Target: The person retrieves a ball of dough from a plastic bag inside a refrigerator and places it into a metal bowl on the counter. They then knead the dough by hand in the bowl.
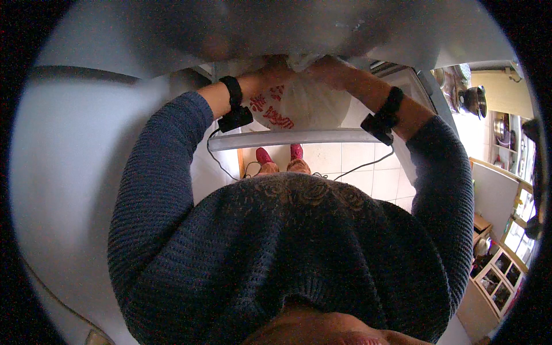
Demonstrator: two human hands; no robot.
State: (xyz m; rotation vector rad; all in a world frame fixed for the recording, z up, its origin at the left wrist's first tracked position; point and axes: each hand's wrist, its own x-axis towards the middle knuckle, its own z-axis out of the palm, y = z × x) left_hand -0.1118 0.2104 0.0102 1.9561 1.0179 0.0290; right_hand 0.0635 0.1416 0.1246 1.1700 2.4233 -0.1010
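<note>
A pale translucent plastic bag (317, 103) with red printed writing hangs or rests before me, rounded by contents I cannot make out. My left hand (274, 71) grips its gathered top from the left. Close beside it, my right hand (330, 71) holds the same bunched plastic from the right. The fingers of both are partly lost in shadow and blur. Just on my side of the bag runs a translucent rim (293, 137), which looks like the front edge of a drawer or shelf. Each wrist wears a black strap with a small cabled device.
A blurred grey surface (276, 26) hangs close overhead. At my left stands a large smooth white panel (64, 172). What looks like an open appliance door (416, 82) is on the right. Beyond it are a metal pot (474, 101) and a glazed cabinet (498, 280). Pale floor tiles (358, 159) lie below.
</note>
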